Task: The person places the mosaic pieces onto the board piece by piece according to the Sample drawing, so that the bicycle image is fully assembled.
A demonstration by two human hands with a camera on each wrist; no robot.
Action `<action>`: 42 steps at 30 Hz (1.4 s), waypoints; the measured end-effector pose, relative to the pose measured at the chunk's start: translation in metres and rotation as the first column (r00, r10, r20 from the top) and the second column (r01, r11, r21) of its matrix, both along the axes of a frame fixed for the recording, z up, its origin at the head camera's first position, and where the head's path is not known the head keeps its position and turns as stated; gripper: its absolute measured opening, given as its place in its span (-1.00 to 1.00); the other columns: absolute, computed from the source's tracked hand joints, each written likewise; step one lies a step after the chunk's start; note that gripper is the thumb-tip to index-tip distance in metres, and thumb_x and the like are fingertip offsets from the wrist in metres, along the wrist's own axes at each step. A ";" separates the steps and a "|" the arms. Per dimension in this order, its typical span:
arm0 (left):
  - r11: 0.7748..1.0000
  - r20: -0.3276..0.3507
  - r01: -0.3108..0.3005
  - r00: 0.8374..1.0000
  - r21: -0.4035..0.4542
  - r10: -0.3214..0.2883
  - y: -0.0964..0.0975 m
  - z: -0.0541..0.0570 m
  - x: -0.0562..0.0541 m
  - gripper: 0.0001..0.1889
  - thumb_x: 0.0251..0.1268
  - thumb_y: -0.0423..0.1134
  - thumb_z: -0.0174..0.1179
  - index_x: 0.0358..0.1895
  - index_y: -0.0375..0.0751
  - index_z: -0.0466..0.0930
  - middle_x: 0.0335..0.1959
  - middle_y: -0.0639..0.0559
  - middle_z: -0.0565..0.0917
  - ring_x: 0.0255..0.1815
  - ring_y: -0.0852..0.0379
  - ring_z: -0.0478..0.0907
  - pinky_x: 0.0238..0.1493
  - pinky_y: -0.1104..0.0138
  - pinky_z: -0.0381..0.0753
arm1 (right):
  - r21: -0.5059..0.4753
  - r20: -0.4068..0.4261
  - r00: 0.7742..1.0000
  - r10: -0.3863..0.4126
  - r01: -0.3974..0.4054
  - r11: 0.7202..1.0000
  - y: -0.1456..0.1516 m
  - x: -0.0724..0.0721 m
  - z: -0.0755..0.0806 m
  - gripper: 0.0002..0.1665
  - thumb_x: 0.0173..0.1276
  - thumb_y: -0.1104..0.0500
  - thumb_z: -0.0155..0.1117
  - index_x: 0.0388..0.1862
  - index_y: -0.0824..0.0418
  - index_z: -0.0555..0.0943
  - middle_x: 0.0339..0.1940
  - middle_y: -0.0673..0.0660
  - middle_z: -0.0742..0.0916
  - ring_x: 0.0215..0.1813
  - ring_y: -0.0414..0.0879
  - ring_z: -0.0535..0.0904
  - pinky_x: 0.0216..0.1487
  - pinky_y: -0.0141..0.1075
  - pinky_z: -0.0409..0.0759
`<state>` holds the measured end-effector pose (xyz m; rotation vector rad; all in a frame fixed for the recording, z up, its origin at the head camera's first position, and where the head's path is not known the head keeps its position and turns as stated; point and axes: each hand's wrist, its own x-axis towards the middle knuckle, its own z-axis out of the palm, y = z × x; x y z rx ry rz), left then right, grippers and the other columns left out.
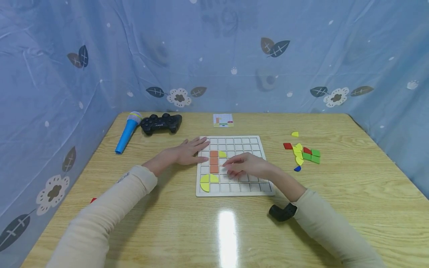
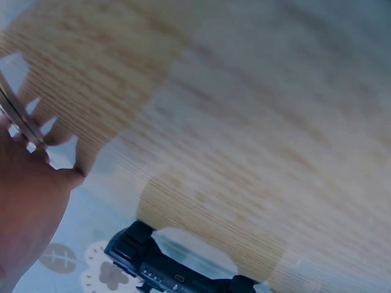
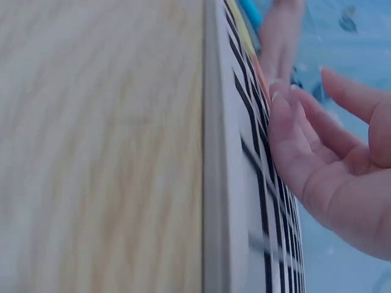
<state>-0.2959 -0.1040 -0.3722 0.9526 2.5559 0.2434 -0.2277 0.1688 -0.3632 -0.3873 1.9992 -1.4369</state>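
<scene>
A white grid board [image 1: 237,188] lies on the table, its cells outlined in black. My left hand [image 1: 188,152] rests at its left edge with fingers spread. Over the middle of the grid is my right hand [image 1: 247,165], fingers loosely bent; in the right wrist view its thumb [image 3: 351,94] stands apart from the fingers and nothing shows between them. Orange square tiles [image 1: 214,161] form a column on the board. A yellow tile [image 1: 222,153] sits right of the column's top, and yellow quarter-round tiles [image 1: 205,178] lie in the lower left cells.
Loose yellow, red, green and blue tiles [image 1: 306,156] lie to the right. A small printed card [image 1: 223,120] is behind the board. At the back left are a blue toy microphone [image 1: 126,134] and a black game controller [image 1: 161,123]. Patterned blue cloth [image 1: 214,56] surrounds the table.
</scene>
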 end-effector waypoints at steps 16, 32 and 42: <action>1.000 0.011 0.020 1.000 0.014 -0.020 0.000 0.000 -0.001 -0.21 0.45 0.24 -0.19 0.55 0.00 -0.29 0.55 -0.01 -0.28 0.51 -0.02 -0.42 0.39 -0.10 -0.36 | -0.195 0.106 0.976 -0.191 0.208 0.958 0.102 -0.012 -0.006 -0.39 0.51 0.26 0.01 0.38 0.59 0.13 -0.01 0.20 0.64 -0.02 -0.09 0.61 0.08 -0.26 0.53; 1.000 0.007 0.023 1.000 0.017 -0.023 0.000 0.000 -0.002 -0.22 0.47 0.22 -0.20 0.55 -0.02 -0.28 0.55 -0.02 -0.27 0.51 -0.04 -0.41 0.39 -0.10 -0.36 | -0.125 0.065 0.911 -0.407 0.412 0.903 0.186 0.009 0.007 -0.24 0.51 0.18 0.04 0.41 0.60 -0.03 -0.17 -0.03 0.70 -0.09 -0.23 0.64 0.00 -0.35 0.56; 0.999 0.007 0.023 1.000 0.022 -0.023 -0.001 -0.001 -0.001 -0.22 0.47 0.21 -0.19 0.55 -0.03 -0.28 0.55 -0.03 -0.27 0.51 -0.05 -0.41 0.39 -0.11 -0.36 | 0.058 -0.091 0.865 -0.493 0.499 0.865 0.194 0.021 0.005 -0.25 0.51 0.15 0.04 0.39 0.64 0.02 -0.19 -0.06 0.66 -0.16 -0.33 0.63 -0.03 -0.35 0.58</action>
